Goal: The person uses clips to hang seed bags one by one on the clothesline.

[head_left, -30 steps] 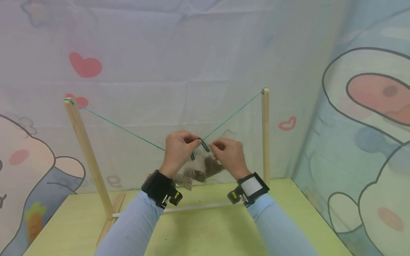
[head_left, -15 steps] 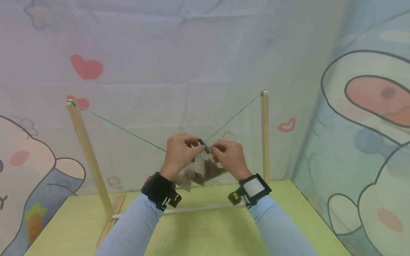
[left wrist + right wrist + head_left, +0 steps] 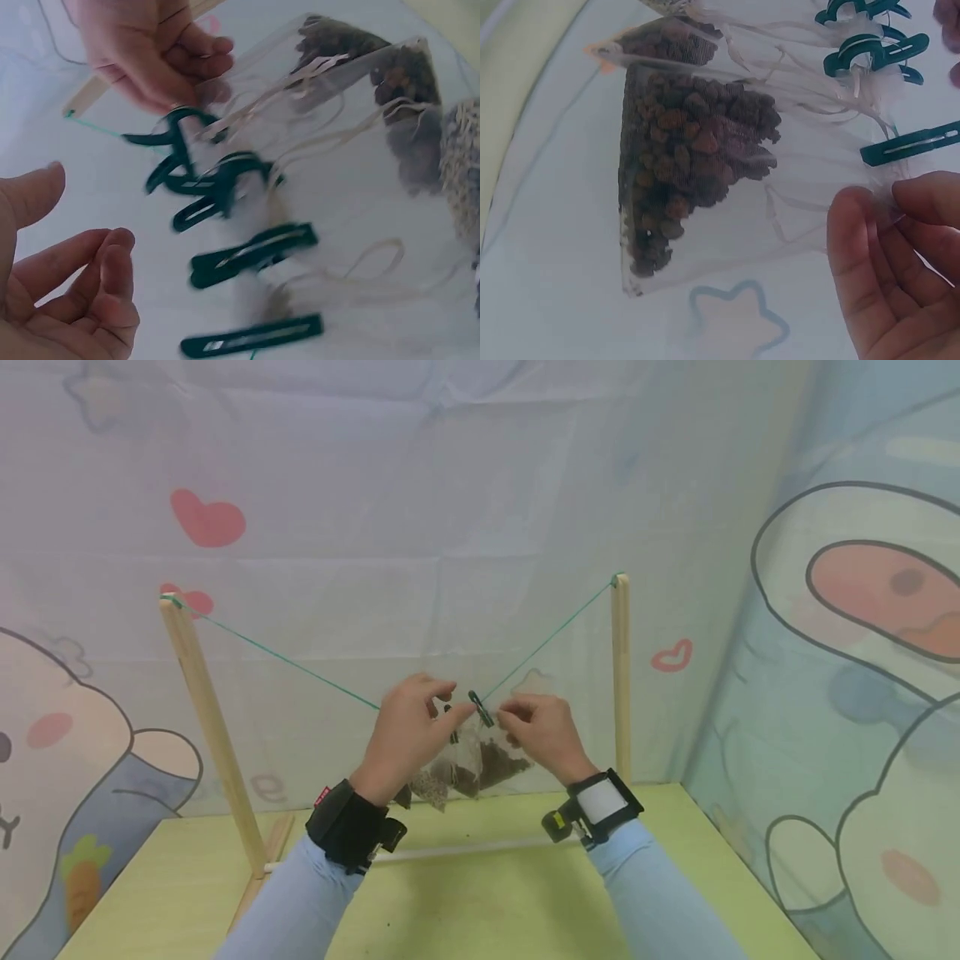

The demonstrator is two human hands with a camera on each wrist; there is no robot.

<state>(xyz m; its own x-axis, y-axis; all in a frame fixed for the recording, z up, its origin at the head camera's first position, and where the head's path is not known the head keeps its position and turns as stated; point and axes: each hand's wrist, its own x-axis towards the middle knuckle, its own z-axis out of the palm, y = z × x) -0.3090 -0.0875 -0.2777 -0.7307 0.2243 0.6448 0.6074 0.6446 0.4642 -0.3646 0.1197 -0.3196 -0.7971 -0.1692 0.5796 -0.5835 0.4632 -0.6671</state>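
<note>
My right hand (image 3: 547, 735) pinches the top corner of a sheer drawstring bag (image 3: 690, 157) of brown pebbles between thumb and fingertips. A dark green clip (image 3: 911, 142) sits at this bag's upper edge, right beside those fingertips. My left hand (image 3: 405, 731) is a little left of that clip, thumb and fingers spread apart, nothing between them. Several green clips (image 3: 255, 253) hang in a row along the cord in the left wrist view, with more sheer bags of pebbles (image 3: 409, 82) below them. In the head view the hands partly hide the bags.
A green cord (image 3: 277, 653) sags in a V between a left wooden post (image 3: 213, 727) and a right wooden post (image 3: 622, 681). A white rod (image 3: 465, 850) runs low across the frame above the yellow-green table (image 3: 480, 910). A printed cloth backdrop (image 3: 360, 485) stands behind.
My left hand has let go of the green clip, its fingers spreading as it shifts left and slightly down. The clip stays on the cord. My right hand remains near the bag's top.
</note>
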